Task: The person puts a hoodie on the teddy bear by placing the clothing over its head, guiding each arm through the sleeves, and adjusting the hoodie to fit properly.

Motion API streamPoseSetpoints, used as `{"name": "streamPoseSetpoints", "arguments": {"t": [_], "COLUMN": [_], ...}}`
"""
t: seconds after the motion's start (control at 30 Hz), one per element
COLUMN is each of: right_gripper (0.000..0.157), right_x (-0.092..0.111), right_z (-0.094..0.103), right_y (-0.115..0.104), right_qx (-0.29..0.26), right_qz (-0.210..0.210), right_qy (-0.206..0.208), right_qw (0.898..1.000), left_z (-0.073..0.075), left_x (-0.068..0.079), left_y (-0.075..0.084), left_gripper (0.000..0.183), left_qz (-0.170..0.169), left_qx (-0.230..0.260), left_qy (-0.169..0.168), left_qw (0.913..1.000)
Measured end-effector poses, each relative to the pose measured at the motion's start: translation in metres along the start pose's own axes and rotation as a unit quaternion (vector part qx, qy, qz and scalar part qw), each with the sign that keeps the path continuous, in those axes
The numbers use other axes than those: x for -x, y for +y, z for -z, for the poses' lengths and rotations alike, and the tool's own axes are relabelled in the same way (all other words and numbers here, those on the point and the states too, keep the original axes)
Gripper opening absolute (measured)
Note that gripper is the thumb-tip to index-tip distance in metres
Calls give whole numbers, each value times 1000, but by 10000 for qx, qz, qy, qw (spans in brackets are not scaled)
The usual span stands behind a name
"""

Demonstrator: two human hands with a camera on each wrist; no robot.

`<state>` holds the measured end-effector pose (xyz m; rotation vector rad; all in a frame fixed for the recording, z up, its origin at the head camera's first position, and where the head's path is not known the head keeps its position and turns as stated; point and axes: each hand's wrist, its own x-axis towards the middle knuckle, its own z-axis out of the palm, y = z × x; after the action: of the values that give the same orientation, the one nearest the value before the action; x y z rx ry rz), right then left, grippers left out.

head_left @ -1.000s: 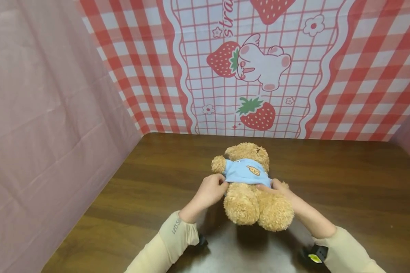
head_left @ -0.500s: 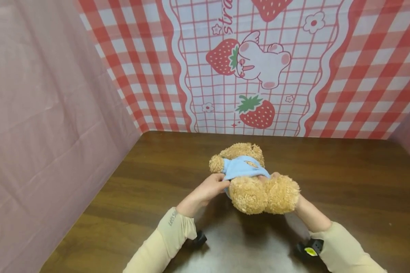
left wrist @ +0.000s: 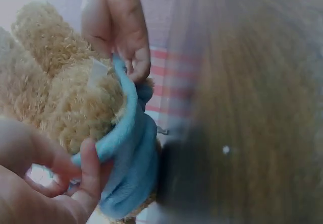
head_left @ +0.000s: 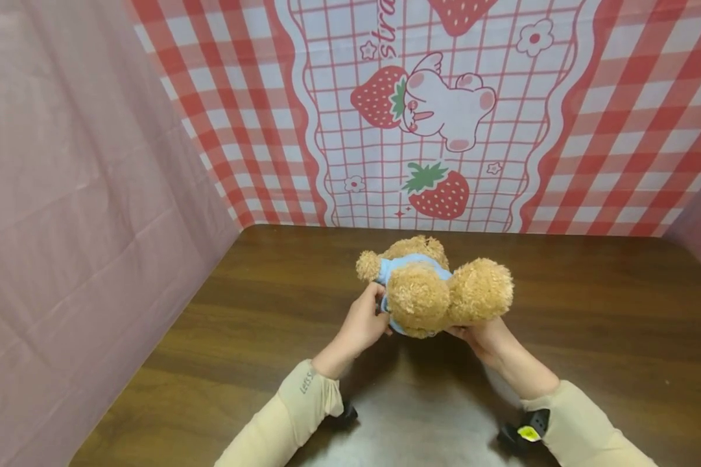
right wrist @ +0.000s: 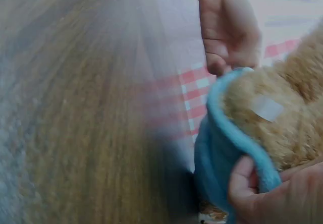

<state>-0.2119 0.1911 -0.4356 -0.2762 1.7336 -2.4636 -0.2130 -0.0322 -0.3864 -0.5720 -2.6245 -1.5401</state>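
Note:
A tan teddy bear lies with its legs raised toward me and its head at the far side, in a light blue shirt. At the bear's left side in the head view, my left hand pinches the shirt's hem. My right hand is under the bear's right leg; in the right wrist view its thumb and fingers pinch the blue hem. A small white tag shows on the bear's furry bottom in both wrist views. The bear's face is hidden.
The brown wooden table extends around the bear. Behind it hangs a red-and-white checked cloth with strawberries, and a pink curtain covers the left side. Dark wrist devices sit beneath both sleeves.
The bear's legs have tipped up and away from me, covering most of the shirt's front. My right hand now shows below the leg, and the bear's rear has turned toward me.

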Motion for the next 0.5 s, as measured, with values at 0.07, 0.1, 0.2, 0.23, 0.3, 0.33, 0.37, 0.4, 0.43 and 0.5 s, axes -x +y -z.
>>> {"name": "streamPoseSetpoints", "arguments": {"t": [0.07, 0.1, 0.2, 0.23, 0.3, 0.33, 0.37, 0.4, 0.43, 0.5], "right_gripper": [29, 32, 45, 49, 57, 62, 64, 65, 66, 69], "right_x": [12, 12, 12, 13, 13, 13, 13, 13, 13, 13], "right_z": [-29, -31, -34, -35, -36, -37, -38, -39, -40, -42], "right_y": [-28, -29, -32, -32, -31, -31, -30, -28, -27, -24], "right_qx": [462, 602, 1093, 1239, 1432, 1441, 1394, 1315, 1218, 1015], "right_qz": [-161, -220, -292, -270, -149, -37, 75, 187, 284, 500], "right_qy": [402, 487, 528, 513, 448, 413, 380, 347, 337, 339], "right_qw": [9980, 9968, 9922, 9906, 9886, 9887, 9895, 9905, 9916, 9930], "left_z": [0, 0, -2, -2, -3, -3, -3, -3, -3, -4], "left_x": [-1, -1, -3, -3, -4, -4, -4, -4, -4, -3], "left_y": [1, 2, 0, 0, -2, -3, -4, -5, -5, -6], "left_gripper": [26, 23, 16, 16, 20, 25, 33, 39, 46, 54], "left_qz": [310, 412, 468, 481, 543, 584, 598, 637, 687, 824], "left_qx": [735, 991, 1099, 1027, 917, 891, 909, 953, 1024, 1296], "left_qy": [-49, -24, 268, 375, 549, 590, 596, 574, 539, 396], "left_qw": [9968, 9942, 9925, 9928, 9928, 9926, 9923, 9917, 9909, 9873]}}
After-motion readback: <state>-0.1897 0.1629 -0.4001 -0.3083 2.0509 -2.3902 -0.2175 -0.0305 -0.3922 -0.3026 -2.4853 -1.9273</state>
